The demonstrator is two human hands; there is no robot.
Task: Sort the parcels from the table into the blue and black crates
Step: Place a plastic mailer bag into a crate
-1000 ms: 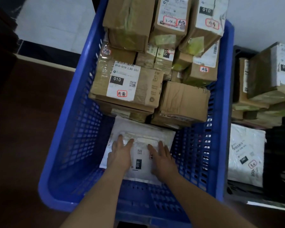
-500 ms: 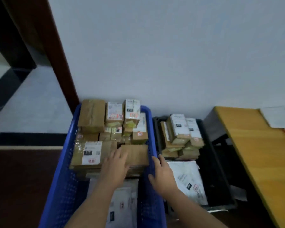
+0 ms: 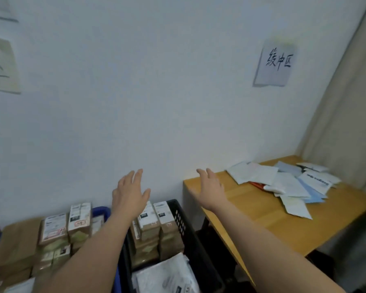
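Left hand (image 3: 129, 190) grip spread, empty | right hand (image 3: 212, 190) likewise | parcels (image 3: 283, 182) (flat) scattered on table (image 3: 268, 210)

Two bare forearms enter from the bottom edge, each ending in one of the person's hands: the left hand (image 3: 130, 192) and the right hand (image 3: 211, 190). No sleeve, cuff or glove covers either arm as far back as the frame shows them. The wrists behind the hands carry no watch, band or bracelet, and the fingers (image 3: 138, 174) show no ring. The forearms are slim and smooth, without visible marks or tattoos. The picture is soft with motion blur, so the nails cannot be made out.
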